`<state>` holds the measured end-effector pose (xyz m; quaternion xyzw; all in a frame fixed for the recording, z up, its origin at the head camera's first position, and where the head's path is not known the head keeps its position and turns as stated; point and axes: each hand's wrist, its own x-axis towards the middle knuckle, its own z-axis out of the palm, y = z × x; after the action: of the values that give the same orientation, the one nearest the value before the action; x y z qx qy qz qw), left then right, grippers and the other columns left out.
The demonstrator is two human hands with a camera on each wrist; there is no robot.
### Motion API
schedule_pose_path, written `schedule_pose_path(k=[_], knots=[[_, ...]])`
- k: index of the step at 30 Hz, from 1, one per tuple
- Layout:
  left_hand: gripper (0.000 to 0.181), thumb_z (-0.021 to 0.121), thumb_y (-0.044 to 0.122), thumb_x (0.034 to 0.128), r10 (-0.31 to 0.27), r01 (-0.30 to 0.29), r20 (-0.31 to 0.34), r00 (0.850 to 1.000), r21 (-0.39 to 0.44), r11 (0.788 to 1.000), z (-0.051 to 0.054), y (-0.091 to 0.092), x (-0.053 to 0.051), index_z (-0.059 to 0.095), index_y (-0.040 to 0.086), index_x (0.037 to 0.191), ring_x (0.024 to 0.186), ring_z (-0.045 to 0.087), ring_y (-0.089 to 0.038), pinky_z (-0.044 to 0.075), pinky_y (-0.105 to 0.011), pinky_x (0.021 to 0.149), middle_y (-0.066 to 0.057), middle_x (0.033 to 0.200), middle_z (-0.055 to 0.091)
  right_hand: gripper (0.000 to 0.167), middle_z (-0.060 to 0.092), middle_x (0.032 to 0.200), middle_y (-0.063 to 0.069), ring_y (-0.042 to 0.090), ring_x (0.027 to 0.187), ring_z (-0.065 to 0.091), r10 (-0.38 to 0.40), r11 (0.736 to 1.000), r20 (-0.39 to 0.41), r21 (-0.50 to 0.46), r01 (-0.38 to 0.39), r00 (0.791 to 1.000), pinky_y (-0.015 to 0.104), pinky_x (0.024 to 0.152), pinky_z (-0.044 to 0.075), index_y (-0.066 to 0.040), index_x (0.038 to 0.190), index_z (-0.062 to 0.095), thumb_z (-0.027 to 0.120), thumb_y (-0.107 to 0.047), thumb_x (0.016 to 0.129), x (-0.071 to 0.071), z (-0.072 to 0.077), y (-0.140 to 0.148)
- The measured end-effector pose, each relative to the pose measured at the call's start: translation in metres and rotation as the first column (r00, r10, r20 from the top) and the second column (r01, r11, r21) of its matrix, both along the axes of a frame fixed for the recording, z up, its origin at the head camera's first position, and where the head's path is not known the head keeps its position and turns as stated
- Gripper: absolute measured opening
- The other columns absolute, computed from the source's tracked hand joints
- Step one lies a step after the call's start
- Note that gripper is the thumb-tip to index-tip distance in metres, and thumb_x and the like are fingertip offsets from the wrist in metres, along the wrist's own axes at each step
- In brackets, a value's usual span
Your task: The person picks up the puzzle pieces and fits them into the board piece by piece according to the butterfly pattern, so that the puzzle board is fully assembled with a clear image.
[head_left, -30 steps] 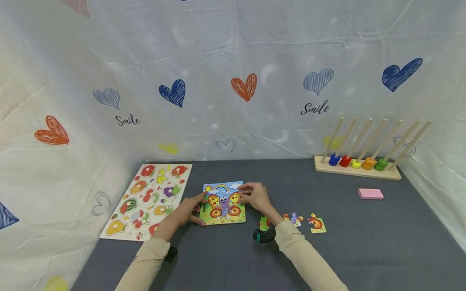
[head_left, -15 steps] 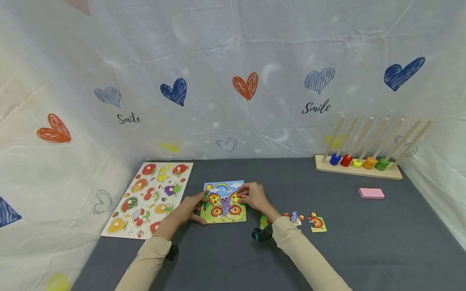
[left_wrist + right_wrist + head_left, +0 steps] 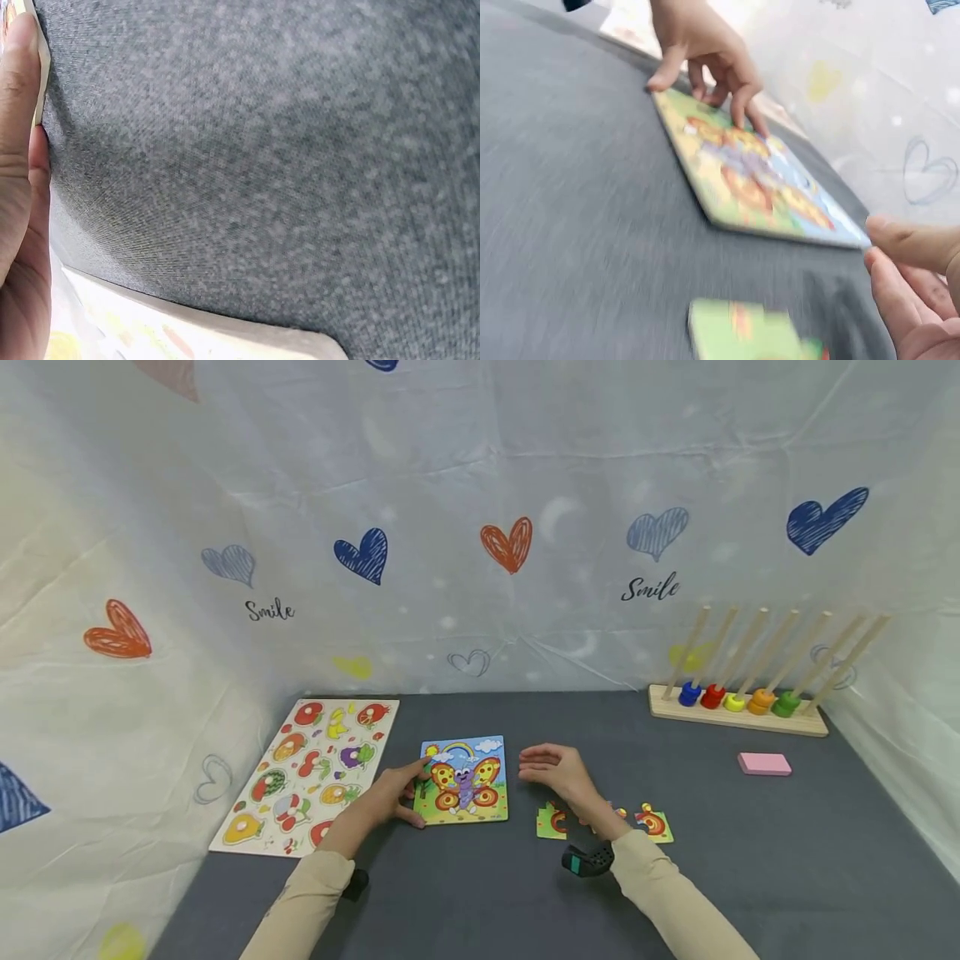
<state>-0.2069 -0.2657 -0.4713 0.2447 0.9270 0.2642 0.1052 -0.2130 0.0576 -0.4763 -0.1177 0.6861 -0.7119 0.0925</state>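
Observation:
A square butterfly puzzle board [image 3: 468, 806] lies on the dark table. My left hand [image 3: 390, 795] holds its left side, the thumb at the near corner and curled fingers over the edge, as the right wrist view shows. Right of the board, my right hand [image 3: 558, 772] is apart from it, with loosely bent fingers and nothing visible between them. Beneath and beside the right wrist lie butterfly puzzle pieces: one piece [image 3: 551, 822] on the left, another piece [image 3: 657, 825] on the right. The forearm mostly hides what lies between them.
A fruit peg puzzle board [image 3: 258, 810] lies left of my left hand. At the back right stands a wooden peg stacker [image 3: 738, 714] with coloured rings and upright rods. A pink block [image 3: 764, 764] lies in front of it. A heart-printed cloth [image 3: 420, 610] hangs behind the table.
My right hand has left the butterfly puzzle board's right side and moved right, toward the loose pieces. My left hand has stayed at the board's left side.

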Motion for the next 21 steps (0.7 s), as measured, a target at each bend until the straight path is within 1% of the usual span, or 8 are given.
schedule_pose_path(k=[6, 10, 13, 14, 17, 21], knots=[[0.098, 0.087, 0.022, 0.0658, 0.004, -0.004, -0.002, 1.000, -0.005, 1.000, 0.000, -0.004, 0.002, 0.035, -0.004, 0.145, 0.079, 0.048, -0.010, 0.045, -0.032, 0.077, -0.010, 0.121, 0.062, 0.044, 0.056, 0.123, 0.031, 0.037, 0.110, 0.059, 0.083, 0.994, 0.022, 0.062, -0.085, 0.996, 0.028, 0.083, 0.051, 0.011, 0.123, 0.056, 0.072, -0.003, 0.085, 0.019, -0.003, 0.034], [0.098, 0.087, 0.023, 0.0665, 0.001, -0.001, -0.013, 1.000, -0.010, 1.000, 0.000, -0.005, 0.002, 0.035, -0.003, 0.145, 0.080, 0.048, -0.010, 0.045, -0.033, 0.078, -0.009, 0.122, 0.062, 0.046, 0.055, 0.122, 0.033, 0.043, 0.114, 0.055, 0.140, 0.985, -0.034, 0.105, -0.136, 0.990, 0.031, 0.090, 0.048, 0.014, 0.122, 0.055, 0.073, -0.001, 0.083, 0.034, -0.005, 0.049], [0.098, 0.087, 0.023, 0.0667, -0.001, 0.000, -0.018, 1.000, -0.008, 1.000, 0.000, -0.006, 0.002, 0.035, -0.003, 0.145, 0.080, 0.048, -0.011, 0.045, -0.034, 0.078, -0.009, 0.122, 0.062, 0.048, 0.054, 0.121, 0.034, 0.045, 0.115, 0.052, 0.165, 0.980, -0.085, 0.126, -0.153, 0.983, 0.034, 0.094, 0.045, 0.016, 0.122, 0.053, 0.074, 0.003, 0.081, 0.042, -0.007, 0.054], [0.098, 0.087, 0.022, 0.0667, 0.000, 0.000, -0.016, 1.000, -0.004, 1.000, 0.000, -0.005, 0.002, 0.035, -0.003, 0.145, 0.080, 0.048, -0.011, 0.044, -0.034, 0.078, -0.010, 0.122, 0.062, 0.049, 0.055, 0.121, 0.033, 0.045, 0.115, 0.052, 0.167, 0.979, -0.091, 0.135, -0.154, 0.982, 0.034, 0.095, 0.044, 0.015, 0.122, 0.053, 0.074, 0.002, 0.080, 0.044, -0.007, 0.055], [0.098, 0.087, 0.021, 0.0671, -0.001, 0.001, -0.001, 1.000, 0.002, 1.000, 0.000, -0.005, 0.001, 0.034, -0.003, 0.146, 0.081, 0.048, -0.011, 0.045, -0.034, 0.079, -0.010, 0.123, 0.061, 0.051, 0.055, 0.121, 0.032, 0.044, 0.116, 0.053, 0.162, 0.978, -0.095, 0.146, -0.147, 0.982, 0.034, 0.095, 0.044, 0.015, 0.122, 0.053, 0.076, 0.002, 0.079, 0.050, -0.012, 0.055], [0.098, 0.086, 0.022, 0.0677, -0.011, 0.011, 0.005, 1.000, 0.004, 1.000, 0.000, -0.004, 0.002, 0.033, -0.003, 0.146, 0.082, 0.048, -0.011, 0.045, -0.033, 0.079, -0.010, 0.123, 0.061, 0.053, 0.055, 0.122, 0.031, 0.044, 0.115, 0.053, 0.156, 0.978, -0.089, 0.150, -0.142, 0.984, 0.033, 0.095, 0.044, 0.013, 0.122, 0.053, 0.078, 0.002, 0.076, 0.057, -0.017, 0.053]])
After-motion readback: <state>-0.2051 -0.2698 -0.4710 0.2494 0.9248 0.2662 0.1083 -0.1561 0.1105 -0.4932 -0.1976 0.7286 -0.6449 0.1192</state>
